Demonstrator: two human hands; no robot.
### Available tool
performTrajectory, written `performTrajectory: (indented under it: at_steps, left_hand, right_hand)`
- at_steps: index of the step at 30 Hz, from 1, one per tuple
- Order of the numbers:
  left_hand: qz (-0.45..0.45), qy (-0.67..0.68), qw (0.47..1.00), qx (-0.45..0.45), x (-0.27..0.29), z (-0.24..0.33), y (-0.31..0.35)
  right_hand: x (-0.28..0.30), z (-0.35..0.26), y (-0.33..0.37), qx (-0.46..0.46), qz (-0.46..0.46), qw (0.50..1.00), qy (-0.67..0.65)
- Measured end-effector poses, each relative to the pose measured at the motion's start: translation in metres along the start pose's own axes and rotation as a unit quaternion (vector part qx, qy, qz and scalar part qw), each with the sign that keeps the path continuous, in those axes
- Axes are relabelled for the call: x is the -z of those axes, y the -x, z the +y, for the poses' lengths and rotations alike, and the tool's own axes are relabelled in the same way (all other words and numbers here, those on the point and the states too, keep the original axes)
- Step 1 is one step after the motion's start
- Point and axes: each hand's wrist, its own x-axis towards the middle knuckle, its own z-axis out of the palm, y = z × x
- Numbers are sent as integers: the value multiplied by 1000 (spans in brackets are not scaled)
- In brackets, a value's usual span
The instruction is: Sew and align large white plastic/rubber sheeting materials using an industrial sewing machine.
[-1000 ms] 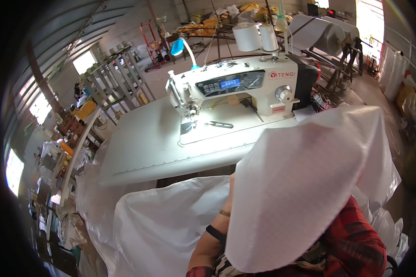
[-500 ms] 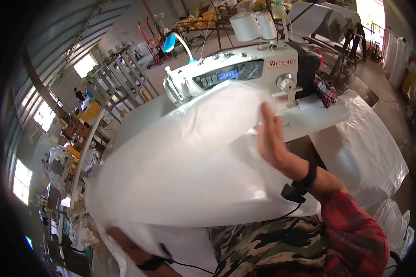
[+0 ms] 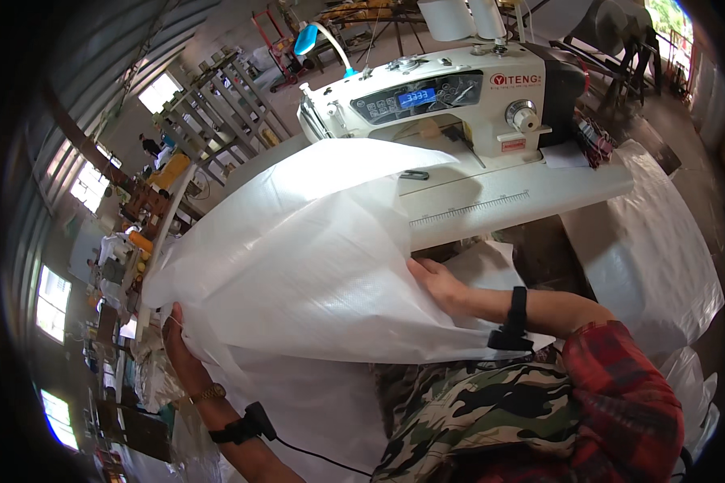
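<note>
A large sheet of white woven plastic (image 3: 298, 266) spreads across the near side of the sewing machine (image 3: 427, 105), its upper part folded into a slanting flap. My left hand (image 3: 174, 332) grips the sheet's left edge, thumb up, with the other fingers partly hidden behind it. Near the front of the machine bed (image 3: 491, 205), my right hand (image 3: 437, 283) holds the sheet's right side, its fingertips tucked out of sight in the material. The flap's pointed corner lies over the machine bed and hides part of it, including the needle area.
White thread cones (image 3: 447, 20) stand behind the machine, and a small blue-headed lamp (image 3: 306, 39) rises at its left. More white plastic sheeting (image 3: 644, 249) hangs at the right. A cluttered bench (image 3: 157, 249) runs along the left.
My right hand has come down from above the machine bed to the sheet's right side. My left hand has moved up and left to the sheet's edge. The raised sheet has settled lower.
</note>
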Motion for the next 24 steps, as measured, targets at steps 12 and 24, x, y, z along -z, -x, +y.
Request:
performTrajectory:
  at_steps: [12, 24]
  left_hand:
    - [-49, -460, 861, -212, 48, -13, -148]
    - [-113, -466, 850, -220, -5, -15, -119]
  right_hand:
    - [-36, -13, 61, 178, -211, 960, 40]
    - [-24, -144, 64, 421, -295, 630, 582]
